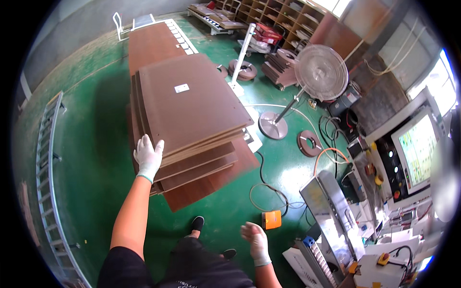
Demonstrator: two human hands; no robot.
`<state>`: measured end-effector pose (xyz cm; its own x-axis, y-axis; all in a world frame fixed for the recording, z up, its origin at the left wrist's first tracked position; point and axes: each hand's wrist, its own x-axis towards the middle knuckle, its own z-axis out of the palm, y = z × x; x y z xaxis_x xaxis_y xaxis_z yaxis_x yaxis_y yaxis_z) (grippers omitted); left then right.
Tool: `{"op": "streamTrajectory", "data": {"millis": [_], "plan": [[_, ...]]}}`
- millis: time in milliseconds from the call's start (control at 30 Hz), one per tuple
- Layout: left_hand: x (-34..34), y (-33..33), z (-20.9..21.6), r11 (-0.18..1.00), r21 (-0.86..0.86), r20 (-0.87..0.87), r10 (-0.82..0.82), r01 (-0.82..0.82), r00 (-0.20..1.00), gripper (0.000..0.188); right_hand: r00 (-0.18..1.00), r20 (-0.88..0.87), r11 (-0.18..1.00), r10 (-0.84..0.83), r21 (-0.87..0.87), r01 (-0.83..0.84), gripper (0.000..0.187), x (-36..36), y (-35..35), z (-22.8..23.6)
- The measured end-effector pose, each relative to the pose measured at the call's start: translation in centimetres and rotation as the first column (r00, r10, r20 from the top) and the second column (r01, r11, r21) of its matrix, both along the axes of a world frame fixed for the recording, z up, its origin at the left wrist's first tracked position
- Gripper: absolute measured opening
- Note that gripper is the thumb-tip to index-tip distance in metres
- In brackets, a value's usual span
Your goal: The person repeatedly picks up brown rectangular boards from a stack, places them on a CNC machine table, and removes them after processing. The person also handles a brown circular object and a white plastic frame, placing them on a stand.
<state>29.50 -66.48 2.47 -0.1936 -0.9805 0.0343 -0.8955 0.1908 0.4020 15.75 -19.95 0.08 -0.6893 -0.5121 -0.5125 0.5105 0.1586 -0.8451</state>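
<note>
Brown flat boards (192, 105) lie in an uneven stack in front of me, the lower ones jutting out toward me. A small white label (182, 88) is stuck on the top board. My left hand (148, 156), in a white glove, rests at the stack's near left corner with fingers stretched out and thumb apart; it does not close around a board. Over the floor to the right hangs my right hand (256, 240), also gloved, clear of the stack. Its fingers are loosely bent and apart, and nothing shows in them.
Under the stack a long reddish-brown panel (153, 45) reaches back. A roller rail (50, 182) runs along the left. To the right stand a pedestal fan (321, 72), an orange foot pedal (272, 220), cables, and a machine with a lit screen (415, 149). Coiled edging (309, 143) lies beyond.
</note>
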Motion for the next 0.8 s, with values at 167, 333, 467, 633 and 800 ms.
{"op": "streamTrajectory", "data": {"millis": [167,333,467,633,800], "plan": [[1.1,0.4,0.0,0.998,-0.054,-0.029,-0.013,0.011,0.999,0.073,0.662,-0.670,0.939,0.336,0.182,-0.293,0.033,-10.2,-14.1,1.2],[0.2,0.0,-0.2,0.994,-0.101,-0.078,-0.057,0.049,0.995,0.072,0.281,-0.926,0.965,0.252,0.220,-0.139,0.053,-22.8,-29.6,4.0],[0.7,0.8,1.0,0.974,-0.222,-0.127,-0.073,0.043,0.989,0.066,0.229,-0.883,0.910,0.410,0.414,-0.031,0.061,-21.2,-34.0,4.2],[2.2,6.9,3.3,0.911,-0.290,-0.108,-0.335,0.293,0.936,0.052,0.370,-0.896,0.967,0.245,0.252,-0.031,0.048,-19.7,-29.9,1.5],[3.5,11.7,1.2,0.893,-0.316,-0.368,-0.428,0.322,0.825,0.042,0.907,-0.395,0.986,-0.147,-0.133,0.102,0.044,-15.6,-27.1,1.8]]}}
